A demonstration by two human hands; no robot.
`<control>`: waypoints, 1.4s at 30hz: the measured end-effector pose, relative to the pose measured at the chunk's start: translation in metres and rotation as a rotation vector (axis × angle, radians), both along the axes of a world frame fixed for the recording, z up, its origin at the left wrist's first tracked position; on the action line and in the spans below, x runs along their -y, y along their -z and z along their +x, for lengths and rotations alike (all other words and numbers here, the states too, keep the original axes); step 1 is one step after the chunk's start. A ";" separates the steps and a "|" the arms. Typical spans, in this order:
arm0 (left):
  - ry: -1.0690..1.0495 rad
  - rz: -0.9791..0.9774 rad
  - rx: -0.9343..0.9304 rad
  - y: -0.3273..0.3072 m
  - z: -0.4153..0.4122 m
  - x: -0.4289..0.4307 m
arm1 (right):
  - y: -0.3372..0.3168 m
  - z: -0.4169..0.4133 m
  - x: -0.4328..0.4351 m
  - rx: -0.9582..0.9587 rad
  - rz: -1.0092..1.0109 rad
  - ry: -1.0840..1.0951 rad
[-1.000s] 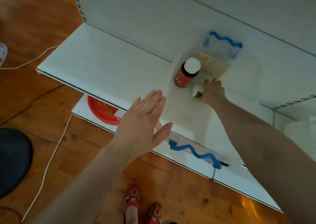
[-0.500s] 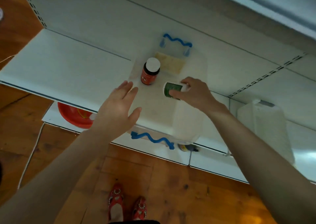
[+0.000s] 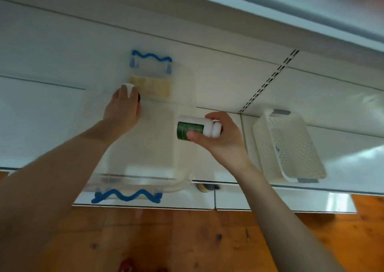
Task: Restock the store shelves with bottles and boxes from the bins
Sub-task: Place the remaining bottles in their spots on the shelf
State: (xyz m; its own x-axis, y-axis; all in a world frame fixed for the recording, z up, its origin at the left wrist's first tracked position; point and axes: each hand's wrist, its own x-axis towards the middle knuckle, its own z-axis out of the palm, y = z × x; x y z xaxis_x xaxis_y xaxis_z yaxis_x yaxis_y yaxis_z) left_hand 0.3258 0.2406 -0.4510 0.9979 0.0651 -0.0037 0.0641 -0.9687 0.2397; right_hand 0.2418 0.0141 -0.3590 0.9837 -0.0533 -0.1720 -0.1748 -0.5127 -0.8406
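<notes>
A clear plastic bin (image 3: 185,97) with blue wavy handles sits on the white shelf (image 3: 31,116). My left hand (image 3: 122,109) reaches into the bin and its fingers lie over the white cap of the red bottle (image 3: 133,87), which the hand mostly hides. My right hand (image 3: 220,138) holds a green-labelled white bottle (image 3: 192,127) on its side above the bin's right edge, thumb below and fingers round the cap end. A pale yellow box (image 3: 151,87) lies at the bin's far end.
A white perforated basket (image 3: 291,147) stands on the shelf to the right. An upper shelf (image 3: 291,12) overhangs at the top. A lower shelf edge (image 3: 228,203) and the wooden floor (image 3: 207,240) lie below. A small dark item (image 3: 205,187) shows under the shelf.
My left hand has moved forward into the bin onto the red bottle. My right hand has lifted the green bottle out and to the right. The view has shifted right.
</notes>
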 end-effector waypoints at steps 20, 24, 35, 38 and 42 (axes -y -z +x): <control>-0.133 -0.012 0.035 -0.022 -0.022 0.008 | -0.001 -0.019 -0.006 -0.082 0.181 -0.010; -0.219 -0.241 0.023 -0.059 -0.055 0.014 | -0.020 -0.037 -0.006 -0.113 0.237 0.006; -0.387 -0.665 0.034 -0.192 -0.191 0.034 | -0.124 -0.107 0.016 -0.195 0.122 -0.092; -0.360 -0.693 0.048 -0.224 -0.216 0.038 | -0.156 -0.124 0.023 -0.159 0.190 -0.099; -0.277 -0.721 0.077 -0.262 -0.231 0.044 | -0.196 -0.140 0.037 -0.076 0.147 -0.016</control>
